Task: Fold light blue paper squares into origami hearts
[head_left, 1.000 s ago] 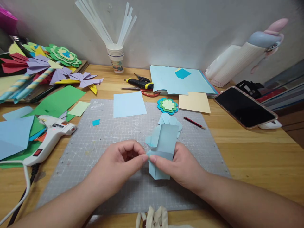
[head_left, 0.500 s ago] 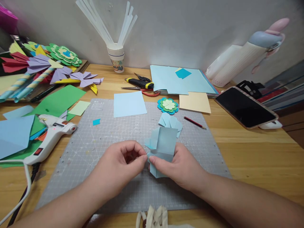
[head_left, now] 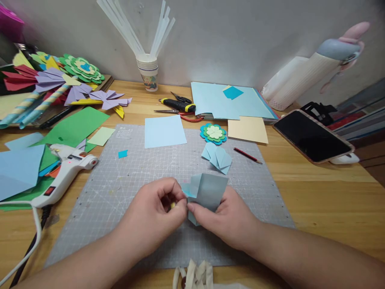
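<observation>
A folded light-blue paper (head_left: 213, 189) with creased flaps is held above the grey cutting mat (head_left: 99, 216). My right hand (head_left: 233, 216) grips it from the right, thumb across its lower front. My left hand (head_left: 161, 214) pinches its left edge between thumb and forefinger. A small yellow bit shows inside the curl of the left fingers; I cannot make out what it is. Just beyond lie folded light-blue petal pieces (head_left: 217, 157) and a layered blue-green paper flower (head_left: 213, 133).
A white hot glue gun (head_left: 66, 172) with its cord lies at the left, by green paper (head_left: 75, 126) and paper flowers. A light-blue square (head_left: 165, 131), scissors, a craft knife (head_left: 177, 105) and a pencil (head_left: 248, 155) lie ahead. A phone (head_left: 314, 135) rests at the right.
The upright flap of the folded paper has tipped down toward me and leans to the right. Both hands stay nearly in place, and a yellow bit now shows within my left fingers.
</observation>
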`<state>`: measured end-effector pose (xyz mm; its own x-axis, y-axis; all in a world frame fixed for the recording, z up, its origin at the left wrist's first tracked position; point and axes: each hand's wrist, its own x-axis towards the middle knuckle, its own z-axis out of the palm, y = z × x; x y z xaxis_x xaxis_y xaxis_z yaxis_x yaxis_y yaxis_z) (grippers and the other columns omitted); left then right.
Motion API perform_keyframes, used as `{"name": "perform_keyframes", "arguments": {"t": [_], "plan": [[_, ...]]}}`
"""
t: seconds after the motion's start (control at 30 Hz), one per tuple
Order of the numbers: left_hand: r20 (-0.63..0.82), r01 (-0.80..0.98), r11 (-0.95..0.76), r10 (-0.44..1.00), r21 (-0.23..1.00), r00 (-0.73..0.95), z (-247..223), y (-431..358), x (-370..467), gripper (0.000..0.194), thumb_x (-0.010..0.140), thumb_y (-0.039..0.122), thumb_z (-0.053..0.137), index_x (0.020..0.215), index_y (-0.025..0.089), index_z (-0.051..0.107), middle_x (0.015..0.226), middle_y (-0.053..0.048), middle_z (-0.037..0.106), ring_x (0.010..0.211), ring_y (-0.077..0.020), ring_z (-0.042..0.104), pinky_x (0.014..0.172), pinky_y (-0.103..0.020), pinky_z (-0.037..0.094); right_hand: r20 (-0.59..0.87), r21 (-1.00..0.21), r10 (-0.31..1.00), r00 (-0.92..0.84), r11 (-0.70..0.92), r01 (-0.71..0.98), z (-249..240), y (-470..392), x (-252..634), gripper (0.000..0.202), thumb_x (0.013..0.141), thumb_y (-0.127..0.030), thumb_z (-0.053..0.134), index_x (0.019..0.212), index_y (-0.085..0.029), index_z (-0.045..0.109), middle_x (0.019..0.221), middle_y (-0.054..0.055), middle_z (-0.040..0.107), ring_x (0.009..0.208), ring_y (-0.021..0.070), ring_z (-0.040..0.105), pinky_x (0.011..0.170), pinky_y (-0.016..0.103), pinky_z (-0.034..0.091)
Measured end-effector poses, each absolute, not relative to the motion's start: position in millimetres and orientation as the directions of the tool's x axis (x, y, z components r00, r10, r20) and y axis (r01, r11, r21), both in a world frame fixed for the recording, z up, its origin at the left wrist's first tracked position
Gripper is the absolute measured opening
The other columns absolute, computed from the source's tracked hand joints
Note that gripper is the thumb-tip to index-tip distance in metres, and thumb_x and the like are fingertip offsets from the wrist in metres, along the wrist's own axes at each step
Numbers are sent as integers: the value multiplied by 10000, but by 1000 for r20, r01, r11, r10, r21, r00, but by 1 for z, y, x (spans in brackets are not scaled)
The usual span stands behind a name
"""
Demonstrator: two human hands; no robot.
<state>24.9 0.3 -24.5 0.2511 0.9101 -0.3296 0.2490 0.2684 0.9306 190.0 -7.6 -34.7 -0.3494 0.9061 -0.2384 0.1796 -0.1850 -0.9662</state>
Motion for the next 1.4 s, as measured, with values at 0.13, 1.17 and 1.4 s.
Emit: {"name": "perform_keyframes", "arguments": {"t": [0.13,1.17,1.4], "plan": [[-429,87,423,853,902,296,-23,6,21,170,733,329,659,678,169,656,605,23,577,570,-97,452,555,-218,345,-334,-943,884,-328,-316,108,-30,-2,193,127,757,-312,614,760,-187,635,707,-1,642,644,150,588,626,266,489],[-541,0,592,736,806,408,-28,9,13,232,665,366,789,698,154,700,558,49,532,529,-64,394,523,-206,289,-228,-950,852,-472,-300,-84,-33,-3,197,140,859,-261,566,785,-180,654,714,-10,623,641,101,546,591,196,460],[-517,21,557,757,830,400,-25,9,15,225,694,375,760,678,165,681,542,65,498,519,-62,365,518,-206,285,-267,-952,860,-435,-306,-22,-34,-4,196,146,835,-292,586,756,-172,612,688,-9,567,620,107,496,582,215,448]]}}
